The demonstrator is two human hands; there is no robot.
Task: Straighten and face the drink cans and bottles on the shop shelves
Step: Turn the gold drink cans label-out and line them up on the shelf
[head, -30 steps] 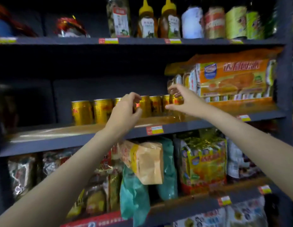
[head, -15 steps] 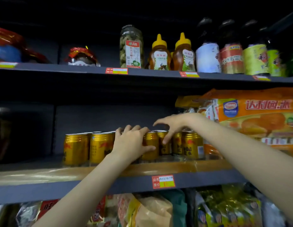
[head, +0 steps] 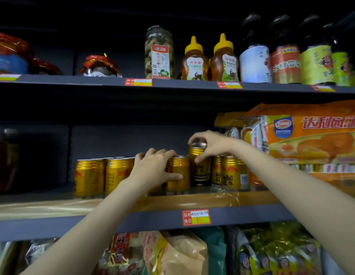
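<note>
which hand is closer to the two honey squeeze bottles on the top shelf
Right. The right hand grips a raised gold can almost directly below the honey bottles. The left hand rests on a can in the row, lower and further left.

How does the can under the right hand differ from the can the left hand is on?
The right hand pinches its can by the top rim; that can stands higher than the row. The left hand wraps the side of the other can, level with the row. The raised can shows dark lettering; the other a plain gold side. Both are gold and upright.
</note>
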